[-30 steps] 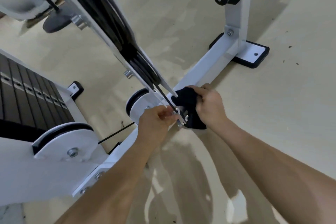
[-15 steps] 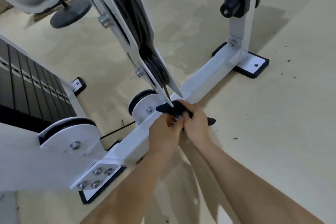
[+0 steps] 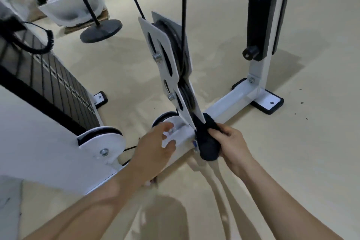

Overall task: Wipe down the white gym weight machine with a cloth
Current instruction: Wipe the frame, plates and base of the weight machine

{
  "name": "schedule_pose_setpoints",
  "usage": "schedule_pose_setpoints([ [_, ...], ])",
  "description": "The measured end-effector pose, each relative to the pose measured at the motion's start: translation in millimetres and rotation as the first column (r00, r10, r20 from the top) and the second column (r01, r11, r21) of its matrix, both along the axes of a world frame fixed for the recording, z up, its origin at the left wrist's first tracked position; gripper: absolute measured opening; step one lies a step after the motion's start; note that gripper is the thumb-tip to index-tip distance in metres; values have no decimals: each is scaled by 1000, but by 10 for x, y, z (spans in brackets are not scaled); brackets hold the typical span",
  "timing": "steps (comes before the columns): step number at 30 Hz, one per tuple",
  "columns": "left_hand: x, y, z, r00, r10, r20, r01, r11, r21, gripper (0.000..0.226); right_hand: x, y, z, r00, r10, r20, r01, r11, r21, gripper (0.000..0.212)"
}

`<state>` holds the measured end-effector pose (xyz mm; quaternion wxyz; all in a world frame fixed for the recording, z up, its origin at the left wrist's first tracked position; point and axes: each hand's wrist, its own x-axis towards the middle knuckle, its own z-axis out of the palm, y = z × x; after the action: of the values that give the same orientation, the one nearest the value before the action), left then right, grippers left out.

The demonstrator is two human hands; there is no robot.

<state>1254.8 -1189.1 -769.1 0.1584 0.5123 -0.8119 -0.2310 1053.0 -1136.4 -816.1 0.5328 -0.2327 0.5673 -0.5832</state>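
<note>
Your left hand (image 3: 155, 146) hovers over the near end of the base bar (image 3: 229, 107), fingers loosely spread and curved, holding nothing, just in front of the low pulley (image 3: 179, 124). Your right hand (image 3: 231, 146) is close beside it, fingers and thumb wrapped round the dark cloth (image 3: 206, 142). The cloth is bunched on top of the base bar, pressed against the bottom tip of the hanging pulley bracket (image 3: 165, 54). Left of the bar stands the black weight stack (image 3: 58, 87). At the bar's far end, the upright post (image 3: 259, 76) rises by its foot plate (image 3: 270, 101). Well beyond the bar, a black round base (image 3: 101, 30) sits on the floor.
</note>
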Motion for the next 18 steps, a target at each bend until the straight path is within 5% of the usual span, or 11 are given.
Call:
schedule_pose_setpoints([
  [3,17,85,259,990,-137,-24,136,990,-41,37,53,239,533,998,62,6,-61,987,-146,15],
  [8,-84,314,811,924,-179,-339,227,968,107,44,320,345,1321,908,247,-339,-353,886,-299,26],
  [12,0,320,1165,911,-110,-398,179,974,141,35,465,262,1584,767,-39,-640,-259,895,-364,5],
  [15,157,263,1372,903,-22,-428,40,999,34,16,470,184,1699,616,-412,-671,11,857,-516,37],
  [18,188,203,1538,891,41,-451,-96,990,-99,10,456,9,1922,697,-377,-610,66,881,-469,59],
])
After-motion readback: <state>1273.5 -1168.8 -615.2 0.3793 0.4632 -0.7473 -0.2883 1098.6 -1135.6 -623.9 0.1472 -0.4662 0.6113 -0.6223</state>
